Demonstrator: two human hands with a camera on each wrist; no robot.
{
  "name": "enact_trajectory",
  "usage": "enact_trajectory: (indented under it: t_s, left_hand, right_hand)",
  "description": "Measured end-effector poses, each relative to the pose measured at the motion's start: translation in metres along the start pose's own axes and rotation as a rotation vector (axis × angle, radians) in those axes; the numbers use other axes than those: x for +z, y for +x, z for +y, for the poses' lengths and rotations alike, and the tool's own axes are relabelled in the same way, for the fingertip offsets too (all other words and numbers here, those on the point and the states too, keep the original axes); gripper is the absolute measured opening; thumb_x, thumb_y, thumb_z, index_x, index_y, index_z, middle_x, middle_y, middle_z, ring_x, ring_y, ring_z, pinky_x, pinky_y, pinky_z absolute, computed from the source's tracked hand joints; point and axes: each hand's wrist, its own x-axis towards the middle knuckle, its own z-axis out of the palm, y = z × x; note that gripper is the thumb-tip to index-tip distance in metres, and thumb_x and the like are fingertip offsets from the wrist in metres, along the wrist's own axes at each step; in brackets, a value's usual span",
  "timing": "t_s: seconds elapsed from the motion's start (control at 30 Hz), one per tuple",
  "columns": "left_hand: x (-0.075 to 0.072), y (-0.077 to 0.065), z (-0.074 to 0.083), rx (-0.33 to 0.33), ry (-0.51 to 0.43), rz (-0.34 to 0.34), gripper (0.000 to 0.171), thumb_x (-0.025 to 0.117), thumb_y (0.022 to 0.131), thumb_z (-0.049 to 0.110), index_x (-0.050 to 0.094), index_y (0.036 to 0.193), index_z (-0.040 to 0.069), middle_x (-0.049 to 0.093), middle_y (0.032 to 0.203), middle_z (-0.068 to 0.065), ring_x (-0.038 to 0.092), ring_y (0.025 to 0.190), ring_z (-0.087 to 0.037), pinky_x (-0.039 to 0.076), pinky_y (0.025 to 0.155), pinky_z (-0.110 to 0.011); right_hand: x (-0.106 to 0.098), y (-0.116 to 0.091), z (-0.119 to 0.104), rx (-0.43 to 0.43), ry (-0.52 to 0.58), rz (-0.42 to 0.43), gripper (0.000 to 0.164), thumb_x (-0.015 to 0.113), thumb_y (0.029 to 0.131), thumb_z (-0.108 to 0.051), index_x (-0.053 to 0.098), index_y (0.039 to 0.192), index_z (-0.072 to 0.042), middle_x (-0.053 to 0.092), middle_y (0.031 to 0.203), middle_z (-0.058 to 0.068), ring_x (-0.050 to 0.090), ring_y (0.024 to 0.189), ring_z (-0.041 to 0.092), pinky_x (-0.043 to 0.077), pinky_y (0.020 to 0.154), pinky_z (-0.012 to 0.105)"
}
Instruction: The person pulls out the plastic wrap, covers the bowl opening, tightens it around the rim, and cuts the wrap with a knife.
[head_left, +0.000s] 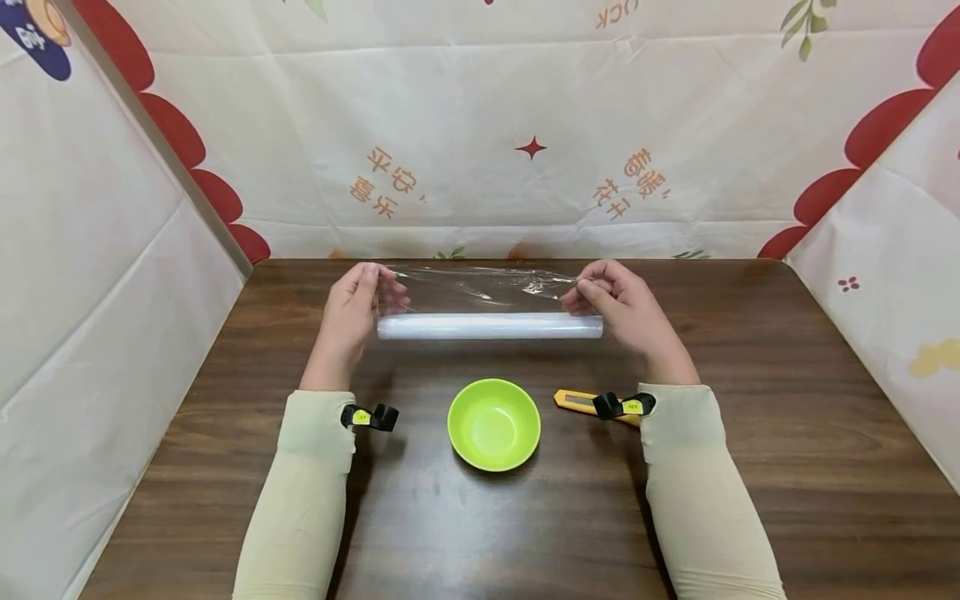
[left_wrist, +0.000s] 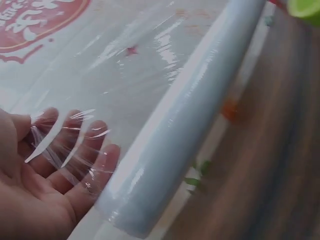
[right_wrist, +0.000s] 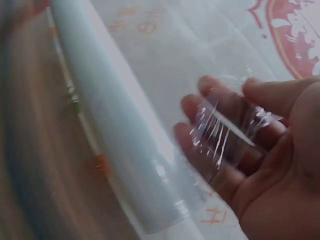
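A roll of plastic wrap [head_left: 489, 326] hangs across the far part of the table, with a clear sheet [head_left: 480, 287] of film drawn off it between both hands. My left hand [head_left: 363, 297] pinches the film's left corner between thumb and index finger. At the other corner my right hand [head_left: 611, 298] pinches the film the same way. In the left wrist view the remaining fingers [left_wrist: 100, 135] spread behind the film, near the end of the roll [left_wrist: 175, 120]. The right wrist view shows film wrinkled over the right hand's fingers [right_wrist: 192, 106], beside the roll [right_wrist: 120, 115].
A green bowl [head_left: 494, 425] stands on the brown wooden table [head_left: 487, 542], nearer me than the roll. To its right lies a yellow utility knife [head_left: 576, 401], partly hidden by the right wrist's camera mount [head_left: 622, 407]. Printed cloth [head_left: 480, 125] walls in the back and sides.
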Motion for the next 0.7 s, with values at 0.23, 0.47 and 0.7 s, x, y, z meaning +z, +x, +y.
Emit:
enact_trajectory:
  t_s: [0.23,0.47,0.7]
  left_hand:
    - [-0.002,-0.004,0.008,0.009,0.019,-0.046,0.043,0.034,0.096,0.039,0.048,0.104,-0.001,0.061,0.088,-0.010,0.065,0.079,-0.026,0.055,0.073,-0.039]
    - [-0.003,-0.004,0.011,-0.001,0.008,-0.066,0.041,0.032,0.096,0.039,0.046,0.103,0.002,0.059,0.089,-0.011,0.065,0.078,-0.026,0.054,0.074,-0.045]
    - [-0.003,-0.001,0.012,0.018,0.012,-0.072,0.035,0.032,0.096,0.039,0.048,0.103,0.010,0.060,0.093,-0.014,0.066,0.081,-0.031,0.054,0.076,-0.046]
  right_hand:
    - [0.000,-0.001,-0.010,0.060,-0.090,-0.027,0.023,0.043,0.095,-0.029,0.045,0.103,-0.007,0.066,0.094,0.014,0.065,0.087,0.024,0.054,0.076,0.031]
    - [-0.002,0.000,-0.014,0.032,-0.144,-0.029,0.023,0.041,0.096,-0.029,0.044,0.104,-0.008,0.065,0.093,0.012,0.064,0.087,0.023,0.054,0.076,0.031]
    - [-0.006,-0.003,-0.015,-0.076,-0.144,-0.009,0.019,0.041,0.096,-0.024,0.045,0.101,-0.007,0.064,0.093,0.009,0.062,0.091,0.016,0.049,0.084,0.019]
